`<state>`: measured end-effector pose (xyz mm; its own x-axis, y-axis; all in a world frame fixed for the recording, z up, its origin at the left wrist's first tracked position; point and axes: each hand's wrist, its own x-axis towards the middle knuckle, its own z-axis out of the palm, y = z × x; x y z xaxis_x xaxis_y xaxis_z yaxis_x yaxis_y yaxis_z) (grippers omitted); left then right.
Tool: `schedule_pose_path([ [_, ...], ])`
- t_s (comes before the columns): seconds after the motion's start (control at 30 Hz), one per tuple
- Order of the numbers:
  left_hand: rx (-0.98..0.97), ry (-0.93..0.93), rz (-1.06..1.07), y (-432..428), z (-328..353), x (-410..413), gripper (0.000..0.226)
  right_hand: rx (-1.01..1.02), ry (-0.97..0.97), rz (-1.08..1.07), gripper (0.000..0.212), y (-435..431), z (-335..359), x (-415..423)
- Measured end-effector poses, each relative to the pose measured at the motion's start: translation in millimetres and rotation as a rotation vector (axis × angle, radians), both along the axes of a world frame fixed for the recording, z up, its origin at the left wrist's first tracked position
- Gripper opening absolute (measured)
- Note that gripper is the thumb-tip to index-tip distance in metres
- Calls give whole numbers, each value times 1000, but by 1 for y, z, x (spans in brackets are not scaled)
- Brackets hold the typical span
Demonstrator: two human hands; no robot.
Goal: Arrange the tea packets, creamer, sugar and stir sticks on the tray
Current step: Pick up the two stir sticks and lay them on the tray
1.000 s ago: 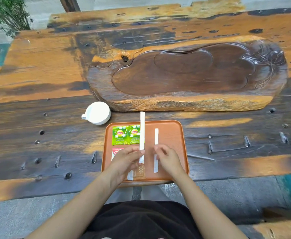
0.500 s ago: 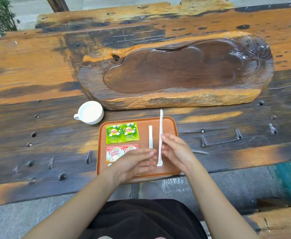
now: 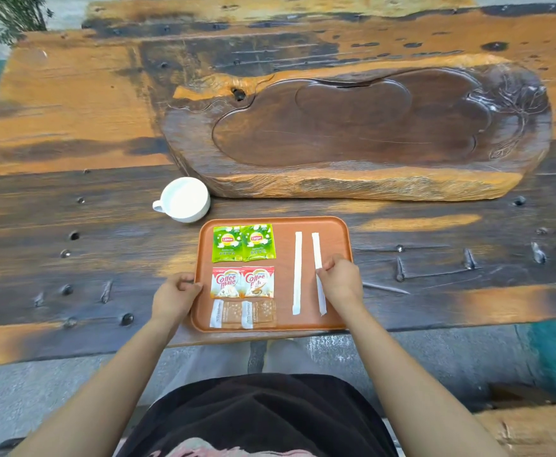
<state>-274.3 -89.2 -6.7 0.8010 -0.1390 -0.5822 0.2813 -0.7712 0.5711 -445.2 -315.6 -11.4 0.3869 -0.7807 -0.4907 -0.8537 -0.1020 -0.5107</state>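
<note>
A weathered wooden table (image 3: 72,245), streaked dark and orange, carries an orange tray (image 3: 312,319) at its near edge. The left hand (image 3: 175,296) grips the tray's left rim, fingers curled closed on it. The right hand (image 3: 339,280) rests on the right stir stick (image 3: 318,255), fingers pinched together on its wrapper near the tray's right rim; the other stir stick (image 3: 297,272) lies parallel just beside it. On the tray's left half, nearest, two sugar packets (image 3: 243,313) lie side by side, then two creamer packets (image 3: 242,282), then two green tea packets (image 3: 243,243). Just beyond the tray's far left corner stands a white cup (image 3: 184,199), and behind it a large carved wooden slab (image 3: 352,133).
</note>
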Motion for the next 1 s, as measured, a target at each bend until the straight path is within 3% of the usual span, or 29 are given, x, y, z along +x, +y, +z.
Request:
schedule_pose_path([
  [0.83, -65, 48, 7, 5, -4, 2, 12, -128, 9, 42, 16, 7, -2, -5],
  [1.0, -73, 92, 19, 6, -2, 6, 13, -238, -94, -56, 12, -2, 10, -12],
])
